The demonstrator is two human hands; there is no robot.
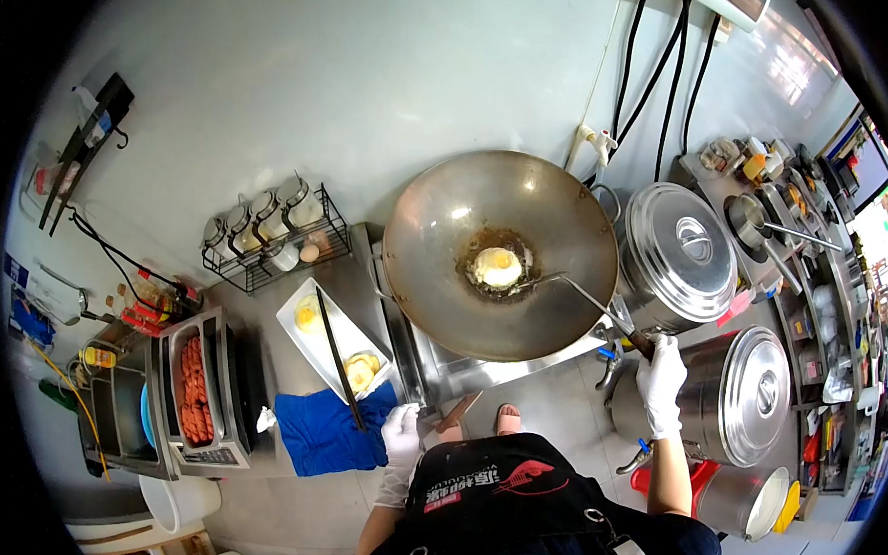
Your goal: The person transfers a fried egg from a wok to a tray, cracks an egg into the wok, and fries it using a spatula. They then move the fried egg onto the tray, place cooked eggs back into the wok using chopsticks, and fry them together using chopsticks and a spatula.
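My right hand point(661, 379), in a white glove, grips the dark handle of a long metal wok spatula point(597, 303). Its shaft reaches down into a large steel wok point(443, 238), and its head meets the lower right edge of a fried egg point(497, 267); part of the head is hard to make out. The egg sits in oil at the wok's bottom. Gloved too, my left hand point(401, 434) is closed beside the counter edge, right of a blue cloth point(327, 433). What its curled fingers hold, if anything, is hidden. Close by is a brown flat piece point(458, 411).
Left of the wok, a white rectangular plate point(297, 317) holds fried eggs, with dark chopsticks point(337, 359) across it. Behind stands a wire rack point(277, 246) with jars and an egg. A tray of sausages point(194, 389) is farther left. Lidded steel pots point(680, 250) stand right.
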